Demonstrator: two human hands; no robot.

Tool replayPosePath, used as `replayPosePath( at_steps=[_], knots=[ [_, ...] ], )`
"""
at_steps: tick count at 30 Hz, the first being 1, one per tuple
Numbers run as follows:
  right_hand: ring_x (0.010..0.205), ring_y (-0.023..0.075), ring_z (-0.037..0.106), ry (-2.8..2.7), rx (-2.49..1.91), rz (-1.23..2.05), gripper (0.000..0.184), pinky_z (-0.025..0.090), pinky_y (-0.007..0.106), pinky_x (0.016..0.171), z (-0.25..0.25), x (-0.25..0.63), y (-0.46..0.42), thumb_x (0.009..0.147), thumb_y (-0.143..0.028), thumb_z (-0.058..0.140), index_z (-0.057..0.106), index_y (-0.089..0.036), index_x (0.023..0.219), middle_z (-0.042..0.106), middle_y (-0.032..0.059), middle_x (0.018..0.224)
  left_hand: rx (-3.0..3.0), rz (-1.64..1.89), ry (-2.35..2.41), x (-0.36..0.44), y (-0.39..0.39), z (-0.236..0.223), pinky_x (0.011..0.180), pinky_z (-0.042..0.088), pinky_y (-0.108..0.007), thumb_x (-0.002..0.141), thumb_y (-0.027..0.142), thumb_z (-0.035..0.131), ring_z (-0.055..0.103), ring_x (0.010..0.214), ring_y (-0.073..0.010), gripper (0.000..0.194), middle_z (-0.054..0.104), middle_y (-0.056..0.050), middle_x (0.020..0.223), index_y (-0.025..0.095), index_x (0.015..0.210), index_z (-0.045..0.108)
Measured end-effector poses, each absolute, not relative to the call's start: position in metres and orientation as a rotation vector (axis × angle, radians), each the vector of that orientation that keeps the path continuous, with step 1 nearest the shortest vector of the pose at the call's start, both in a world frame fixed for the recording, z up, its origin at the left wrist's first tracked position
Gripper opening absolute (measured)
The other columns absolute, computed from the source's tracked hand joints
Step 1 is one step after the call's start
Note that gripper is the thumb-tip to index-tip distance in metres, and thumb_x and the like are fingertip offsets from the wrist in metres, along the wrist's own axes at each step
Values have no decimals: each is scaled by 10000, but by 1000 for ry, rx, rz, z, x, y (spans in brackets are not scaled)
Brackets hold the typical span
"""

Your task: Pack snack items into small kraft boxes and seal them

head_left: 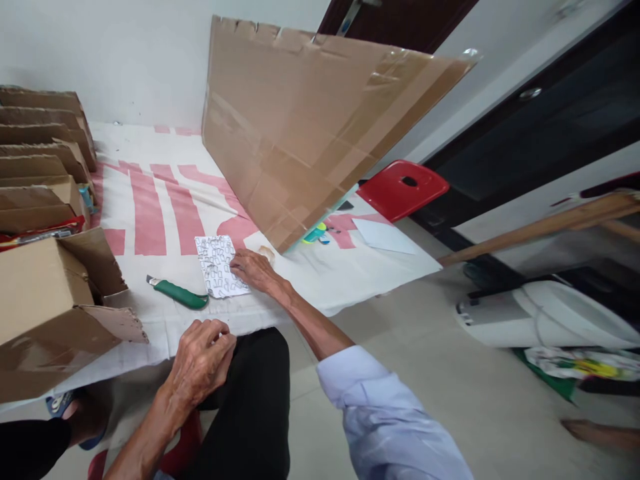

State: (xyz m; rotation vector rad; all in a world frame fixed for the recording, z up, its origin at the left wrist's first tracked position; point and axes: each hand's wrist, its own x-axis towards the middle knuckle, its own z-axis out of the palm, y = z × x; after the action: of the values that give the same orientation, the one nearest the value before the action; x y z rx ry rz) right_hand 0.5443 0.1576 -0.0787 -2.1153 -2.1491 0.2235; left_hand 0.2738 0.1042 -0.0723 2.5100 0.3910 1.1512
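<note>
My right hand point(254, 270) reaches out and rests on the right edge of a small white sheet printed with rectangle outlines point(219, 265), its fingers bent and pressing on the paper. My left hand point(203, 357) sits closer to me above my black-trousered knee, fingers curled together; what they hold, if anything, is hidden. A green utility knife point(179, 294) lies on the white-and-red cloth point(150, 213) just left of the sheet, apart from both hands.
A large cardboard panel point(300, 127) stands tilted behind the sheet. An open cardboard box point(50, 313) is at my left, with stacked flat cardboard point(40, 153) beyond it. A red plastic stool point(403, 189), a wooden pole point(540, 227) and a white appliance point(545, 313) lie to the right.
</note>
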Motion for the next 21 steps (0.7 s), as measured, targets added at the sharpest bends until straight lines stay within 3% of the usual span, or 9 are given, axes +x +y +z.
replayPosePath(
  at_steps=[15, 17, 21],
  knots=[
    [1018, 210, 660, -1876, -1957, 237, 225, 461, 303, 821, -76, 539, 161, 972, -141, 526, 744, -177, 1013, 742, 97, 1092, 2560, 1132, 427, 259, 91, -72, 691, 471, -307, 1002, 83, 564, 611, 734, -161, 153, 670, -40, 871, 192, 944, 653],
    [945, 190, 653, -1617, -1835, 336, 191, 469, 295, 804, -74, 542, 161, 937, -188, 530, 720, -183, 950, 747, 67, 1009, 2560, 1142, 439, 256, 89, -71, 684, 465, -301, 1002, 81, 565, 601, 727, -158, 153, 671, -38, 878, 196, 952, 652],
    [674, 139, 576, -1115, -1526, 811, 185, 404, 252, 580, -70, 544, 156, 824, -369, 618, 655, -192, 862, 670, 7, 791, 2540, 1155, 455, 249, 84, -69, 692, 484, -285, 1001, 78, 573, 614, 733, -152, 152, 679, -32, 879, 199, 957, 653]
  ],
)
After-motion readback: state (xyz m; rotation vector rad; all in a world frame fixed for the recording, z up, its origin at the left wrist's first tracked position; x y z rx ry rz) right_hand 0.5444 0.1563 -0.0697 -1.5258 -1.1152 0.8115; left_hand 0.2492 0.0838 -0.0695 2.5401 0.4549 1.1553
